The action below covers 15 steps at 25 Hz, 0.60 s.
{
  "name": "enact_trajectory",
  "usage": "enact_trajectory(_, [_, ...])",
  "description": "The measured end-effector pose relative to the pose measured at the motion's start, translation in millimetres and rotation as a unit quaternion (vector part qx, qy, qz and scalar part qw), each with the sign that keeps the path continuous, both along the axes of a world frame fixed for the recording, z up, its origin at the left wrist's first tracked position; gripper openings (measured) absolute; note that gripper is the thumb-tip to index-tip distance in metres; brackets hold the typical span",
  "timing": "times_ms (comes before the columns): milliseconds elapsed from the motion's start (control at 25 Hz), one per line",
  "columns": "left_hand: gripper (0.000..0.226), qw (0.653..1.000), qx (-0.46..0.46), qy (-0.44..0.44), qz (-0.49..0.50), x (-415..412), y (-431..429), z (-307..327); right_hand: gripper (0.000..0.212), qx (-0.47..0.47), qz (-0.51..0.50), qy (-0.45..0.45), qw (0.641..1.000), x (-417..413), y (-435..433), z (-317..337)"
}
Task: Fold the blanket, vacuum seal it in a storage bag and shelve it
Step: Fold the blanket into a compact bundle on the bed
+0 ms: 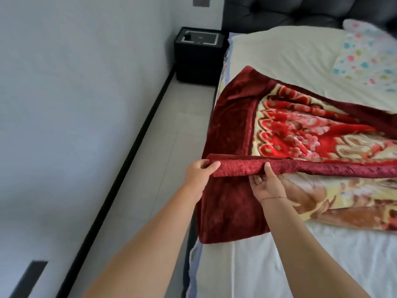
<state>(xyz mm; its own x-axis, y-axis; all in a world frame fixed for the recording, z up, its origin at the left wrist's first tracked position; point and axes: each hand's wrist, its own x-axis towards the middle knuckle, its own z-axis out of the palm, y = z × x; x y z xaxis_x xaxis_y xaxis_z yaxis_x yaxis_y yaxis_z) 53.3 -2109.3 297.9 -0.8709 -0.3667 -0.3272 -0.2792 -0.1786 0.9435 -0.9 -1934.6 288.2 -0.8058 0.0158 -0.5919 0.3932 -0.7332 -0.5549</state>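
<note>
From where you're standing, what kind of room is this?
Most likely a bedroom: a bed with a dark padded headboard, a black nightstand beside it against the wall, and a red floral blanket spread on the mattress.

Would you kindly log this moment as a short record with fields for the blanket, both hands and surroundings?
blanket: red floral, spread on the bed, near edge lifted
left hand: grips the end of the lifted edge
right hand: pinches the same edge, thumb on top
surroundings: patterned pillow, black nightstand by the wall

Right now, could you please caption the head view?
Left hand and right hand grip the red blanket on the bed.
</note>
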Motion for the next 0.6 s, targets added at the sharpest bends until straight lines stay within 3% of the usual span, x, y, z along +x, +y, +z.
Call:
enact_trajectory(160, [0.006, 0.999, -0.008, -0.002, -0.052, -46, -23, 4, 0.016, -0.028, -0.063, -0.004, 0.998, -24, -42, 12])
enact_trajectory(240, [0.029, 0.994, -0.042, 0.003, -0.102, -70, -34, 2, 0.013, -0.044, -0.078, 0.001, 0.996, -41, -62, 16])
enact_trajectory(320, [0.069, 0.980, -0.077, 0.028, -0.183, -102, -50, -6, 0.013, -0.042, -0.102, -0.003, 0.994, -64, -77, 14])
enact_trajectory(400, [0.095, 0.946, -0.115, 0.066, -0.294, -142, -66, -11, 0.016, -0.047, -0.116, -0.006, 0.992, -88, -89, 9])
enact_trajectory(440, [0.083, 0.929, -0.148, 0.084, -0.328, -164, -70, -13, 0.015, -0.049, -0.123, 0.000, 0.991, -98, -97, 7])
enact_trajectory(480, [0.057, 0.919, -0.175, 0.093, -0.342, -186, -73, -14, 0.013, -0.058, -0.136, 0.001, 0.989, -108, -103, 5])
enact_trajectory(520, [0.031, 0.920, -0.177, 0.096, -0.335, -200, -74, -10, 0.013, -0.067, -0.150, -0.002, 0.986, -115, -109, 6])
enact_trajectory(600, [0.009, 0.938, -0.150, 0.066, -0.305, -225, -74, -10, 0.027, -0.090, -0.164, 0.000, 0.982, -122, -118, 5])
